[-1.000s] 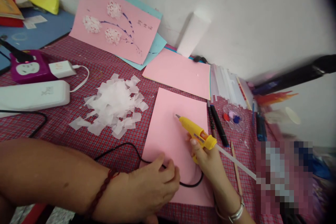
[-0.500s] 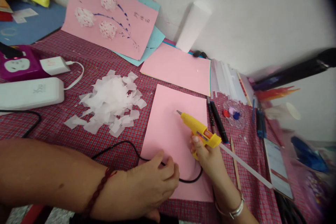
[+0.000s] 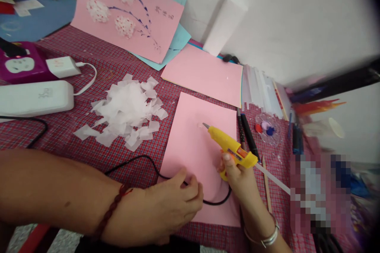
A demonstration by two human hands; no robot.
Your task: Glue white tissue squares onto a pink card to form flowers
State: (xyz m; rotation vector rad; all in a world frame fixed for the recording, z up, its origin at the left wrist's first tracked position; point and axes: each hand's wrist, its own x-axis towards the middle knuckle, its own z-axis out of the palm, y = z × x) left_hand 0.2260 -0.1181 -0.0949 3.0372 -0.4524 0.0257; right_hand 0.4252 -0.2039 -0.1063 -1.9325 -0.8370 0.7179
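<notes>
A yellow glue gun [image 3: 227,142] is gripped in my right hand [image 3: 239,176], its nozzle at a small clear spot on the upper middle of a pink sheet [image 3: 190,146]. A translucent glue stick [image 3: 274,180] sticks out of its back end. My left hand [image 3: 166,201] rests over the lower left of that sheet, fingers curled round a black cord [image 3: 142,157] that runs beneath them. Left of the sheet lies a loose pile of white tissue squares [image 3: 127,104].
Behind stands a pink picture [image 3: 157,27] with three white puffy flowers. More pink paper [image 3: 208,75] lies beyond the sheet. Pens [image 3: 249,136], a paint palette [image 3: 268,128] and glue sticks [image 3: 258,91] are at right; a white power bank [image 3: 35,97] and purple socket block [image 3: 25,63] at left.
The view has shifted slightly, so most things appear a little further right and up. My hands keep nearly the same pose, with the nozzle still at the sheet's upper middle.
</notes>
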